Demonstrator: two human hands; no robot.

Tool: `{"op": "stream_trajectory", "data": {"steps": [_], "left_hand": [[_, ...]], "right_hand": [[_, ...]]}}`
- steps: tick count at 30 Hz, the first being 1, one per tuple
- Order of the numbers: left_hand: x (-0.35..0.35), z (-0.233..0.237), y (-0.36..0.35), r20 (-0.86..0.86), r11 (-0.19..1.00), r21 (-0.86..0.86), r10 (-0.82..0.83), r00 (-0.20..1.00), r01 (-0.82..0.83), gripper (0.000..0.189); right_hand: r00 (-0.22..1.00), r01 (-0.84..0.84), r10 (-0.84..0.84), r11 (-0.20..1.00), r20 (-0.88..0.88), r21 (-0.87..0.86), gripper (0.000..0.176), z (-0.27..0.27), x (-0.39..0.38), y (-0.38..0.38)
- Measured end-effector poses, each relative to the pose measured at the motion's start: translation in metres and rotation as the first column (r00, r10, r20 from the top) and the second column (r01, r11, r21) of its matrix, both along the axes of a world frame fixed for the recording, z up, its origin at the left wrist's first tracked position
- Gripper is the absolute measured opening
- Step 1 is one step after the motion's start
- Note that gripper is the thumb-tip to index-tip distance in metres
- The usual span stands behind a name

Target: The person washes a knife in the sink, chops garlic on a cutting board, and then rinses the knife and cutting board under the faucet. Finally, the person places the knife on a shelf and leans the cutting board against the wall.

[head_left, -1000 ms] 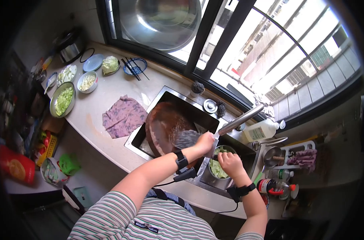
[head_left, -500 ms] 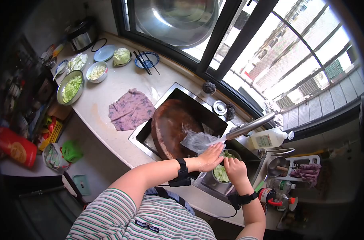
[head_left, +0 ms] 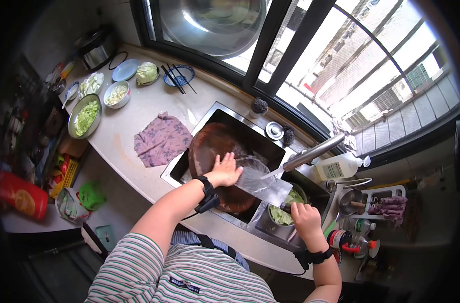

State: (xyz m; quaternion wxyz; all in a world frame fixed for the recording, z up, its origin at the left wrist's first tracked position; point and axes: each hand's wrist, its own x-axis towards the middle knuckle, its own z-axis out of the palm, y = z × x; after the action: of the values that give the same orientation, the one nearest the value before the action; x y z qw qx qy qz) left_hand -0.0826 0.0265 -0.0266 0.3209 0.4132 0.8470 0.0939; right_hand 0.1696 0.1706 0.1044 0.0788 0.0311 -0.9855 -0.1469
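A cleaver (head_left: pixel 278 191) with a broad blade lies across the stream from the faucet (head_left: pixel 313 153), and water splashes over its flat side. My right hand (head_left: pixel 305 220) is closed round its dark handle, above a pot of cut cabbage (head_left: pixel 282 216). My left hand (head_left: pixel 226 171) is open with fingers spread, over a round brown wooden chopping board (head_left: pixel 209 146) that rests tilted in the sink (head_left: pixel 215 108). Its fingertips are near the wet end of the blade.
On the counter lie a purple cloth (head_left: pixel 162 140), a bowl of chopped greens (head_left: pixel 87 118), a white bowl (head_left: pixel 117 95), a cabbage piece (head_left: pixel 147 73) and chopsticks on a blue-patterned dish (head_left: pixel 182 76). Right of the faucet stand a white jug (head_left: pixel 338 167) and several bottles (head_left: pixel 353 242).
My left hand has left the blade, moving left over the chopping board, and its fingers have spread. My right hand has shifted slightly down and right; the blade now shows its flat side.
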Motion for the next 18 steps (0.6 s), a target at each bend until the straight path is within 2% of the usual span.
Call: {"op": "stream_trajectory", "data": {"steps": [3, 4, 6, 7, 8, 10, 11, 12, 14, 15, 17, 18], "left_hand": [[-0.01, 0.002, -0.002, -0.056, 0.996, 0.014, 0.091, 0.994, -0.091, 0.062], [-0.011, 0.004, -0.001, -0.03, 0.973, 0.199, 0.126, 0.992, -0.118, 0.051], [-0.011, 0.009, 0.003, 0.038, 0.824, 0.541, 0.178, 0.983, -0.17, 0.031], [-0.003, 0.012, 0.01, 0.055, 0.762, 0.623, 0.184, 0.981, -0.178, 0.019], [0.008, 0.013, 0.016, 0.148, 0.693, 0.686, 0.167, 0.975, -0.223, 0.017], [0.029, 0.027, 0.031, 0.129, 0.658, 0.741, 0.048, 0.99, -0.129, 0.017], [0.039, 0.033, 0.039, 0.165, 0.679, 0.721, 0.027, 0.986, -0.14, 0.017], [0.048, 0.037, 0.046, 0.231, 0.656, 0.729, 0.035, 0.972, -0.197, 0.017], [0.058, 0.045, 0.056, 0.278, 0.737, 0.63, 0.078, 0.958, -0.242, 0.022], [0.063, 0.041, 0.061, 0.278, 0.736, 0.632, 0.077, 0.957, -0.243, 0.022], [0.069, 0.032, 0.069, 0.304, 0.598, 0.749, 0.071, 0.95, -0.284, 0.026], [0.07, 0.03, 0.071, 0.305, 0.599, 0.749, 0.071, 0.95, -0.285, 0.026]], "right_hand": [[0.999, 0.051, -0.051, 0.999, -0.004, -0.009, 0.023, 0.002, 0.003, 0.002], [0.998, 0.06, -0.06, 0.998, -0.001, 0.003, 0.022, 0.001, 0.003, 0.003], [0.997, 0.073, -0.073, 0.997, 0.0, 0.014, 0.022, -0.002, 0.003, 0.002], [0.998, 0.06, -0.06, 0.998, 0.0, 0.004, 0.021, -0.002, 0.001, 0.001], [0.999, 0.047, -0.047, 0.999, -0.001, -0.006, 0.021, -0.003, -0.002, 0.0], [0.999, 0.042, -0.043, 0.999, -0.007, -0.019, 0.019, -0.008, -0.009, -0.003], [0.999, 0.04, -0.04, 0.999, -0.011, -0.032, 0.018, -0.01, -0.012, -0.004], [0.999, 0.038, -0.038, 0.999, -0.011, -0.03, 0.018, -0.013, -0.015, -0.005], [0.995, 0.095, -0.094, 0.992, 0.017, -0.08, 0.015, -0.018, -0.021, -0.008], [0.991, 0.132, -0.128, 0.986, 0.048, -0.106, 0.018, -0.021, -0.023, -0.009], [0.986, 0.166, -0.16, 0.972, 0.052, -0.165, 0.018, -0.024, -0.025, -0.012], [0.98, 0.201, -0.193, 0.953, 0.058, -0.227, 0.02, -0.025, -0.026, -0.013]]}}
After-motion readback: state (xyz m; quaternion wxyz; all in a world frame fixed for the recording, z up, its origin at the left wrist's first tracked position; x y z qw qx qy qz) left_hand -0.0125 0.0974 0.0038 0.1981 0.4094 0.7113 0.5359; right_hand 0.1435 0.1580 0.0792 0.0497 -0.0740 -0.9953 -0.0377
